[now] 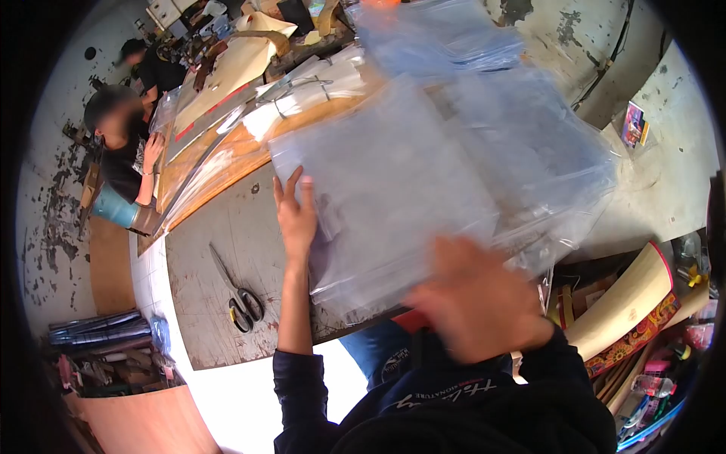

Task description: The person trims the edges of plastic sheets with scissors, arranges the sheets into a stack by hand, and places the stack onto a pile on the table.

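Observation:
A stack of clear plastic sheets (386, 174) lies on the worn grey table (208, 295) in front of me. My left hand (296, 212) rests at the stack's left edge, fingers stretched out over the plastic. Near the stack's front right corner, my right hand (480, 299) is smeared by motion; its fingers cannot be made out, nor whether it touches the plastic. Left of my left forearm lies a pair of scissors (240, 295) with black and yellow handles, blades pointing away from me.
More clear sheets (529, 136) and a bluish plastic pile (439, 38) lie behind and right. Papers (302, 98) cover the table's far side, where a person (121, 144) sits; another person (155, 72) is beyond. A bin of rolls and bottles (650, 386) stands at right.

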The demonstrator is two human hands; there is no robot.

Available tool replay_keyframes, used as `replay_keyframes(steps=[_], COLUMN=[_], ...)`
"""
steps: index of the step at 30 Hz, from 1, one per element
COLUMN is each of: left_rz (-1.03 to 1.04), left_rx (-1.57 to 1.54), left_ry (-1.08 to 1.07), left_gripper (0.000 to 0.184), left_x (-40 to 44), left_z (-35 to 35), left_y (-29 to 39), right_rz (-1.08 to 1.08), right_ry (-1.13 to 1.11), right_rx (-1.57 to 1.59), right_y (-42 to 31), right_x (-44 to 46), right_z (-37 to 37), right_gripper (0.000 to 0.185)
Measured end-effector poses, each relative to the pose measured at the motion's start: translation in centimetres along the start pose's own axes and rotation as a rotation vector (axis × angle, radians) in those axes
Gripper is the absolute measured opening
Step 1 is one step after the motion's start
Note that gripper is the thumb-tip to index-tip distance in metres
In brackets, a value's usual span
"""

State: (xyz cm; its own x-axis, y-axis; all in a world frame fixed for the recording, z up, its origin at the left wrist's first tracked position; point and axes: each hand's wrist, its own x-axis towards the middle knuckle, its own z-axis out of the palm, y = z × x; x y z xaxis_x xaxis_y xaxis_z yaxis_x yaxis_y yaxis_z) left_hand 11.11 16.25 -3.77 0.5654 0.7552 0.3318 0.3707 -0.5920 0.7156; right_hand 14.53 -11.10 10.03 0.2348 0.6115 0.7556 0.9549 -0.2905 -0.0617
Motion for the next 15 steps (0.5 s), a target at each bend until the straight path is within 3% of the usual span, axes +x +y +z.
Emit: replay_keyframes(steps=[1,2,4,7,9,10,11,12,14,15], left_rz=[-0.008,-0.182,-0.366,-0.387,-0.284,-0.150,-0.160,-0.153,-0.146,-0.118], left_rx=[-0.039,-0.707,-1.370,-1.534,-0.731,-0.554,-0.557,-0.499,-0.445,-0.392], left_ry=[0.012,-0.162,-0.348,-0.418,-0.070,0.005,0.007,0.020,0.036,0.048], left_gripper=[0.055,0.053,0.051,0.042,0.033,0.027,0.027,0.026,0.026,0.025], left_x=[0.4,1.4,1.9,1.6,0.9,1.0,0.9,0.8,0.9,1.0], left_z=[-0.2,-1.2,-2.6,-3.9,-2.6,-1.7,-1.5,-1.4,-1.3,-1.3], left_y=[-1.0,-3.4,-3.5,-0.9,1.0,0.0,-0.2,-0.3,-0.6,-0.7], right_rz=[-0.077,-0.079,-0.048,-0.168,-0.118,-0.073,0.157,0.297,0.525,0.569], right_ry=[-0.073,-0.117,-0.361,-0.445,-0.492,-0.535,-0.580,-0.462,-0.526,-0.586], right_rx=[0.116,0.126,0.192,0.295,0.422,0.550,0.506,0.242,-0.205,-0.250], right_y=[-2.4,-4.6,-7.0,-6.5,-3.8,-1.7,1.1,3.9,11.9,13.3], right_x=[-1.0,-2.0,-4.0,-5.2,-4.3,-3.5,-3.2,-3.8,-4.5,-5.1], right_z=[1.9,4.1,6.8,8.8,6.8,5.1,3.2,2.2,-0.7,-1.3], right_gripper=[0.028,0.032,0.036,0.041,0.041,0.042,0.043,0.046,0.057,0.059])
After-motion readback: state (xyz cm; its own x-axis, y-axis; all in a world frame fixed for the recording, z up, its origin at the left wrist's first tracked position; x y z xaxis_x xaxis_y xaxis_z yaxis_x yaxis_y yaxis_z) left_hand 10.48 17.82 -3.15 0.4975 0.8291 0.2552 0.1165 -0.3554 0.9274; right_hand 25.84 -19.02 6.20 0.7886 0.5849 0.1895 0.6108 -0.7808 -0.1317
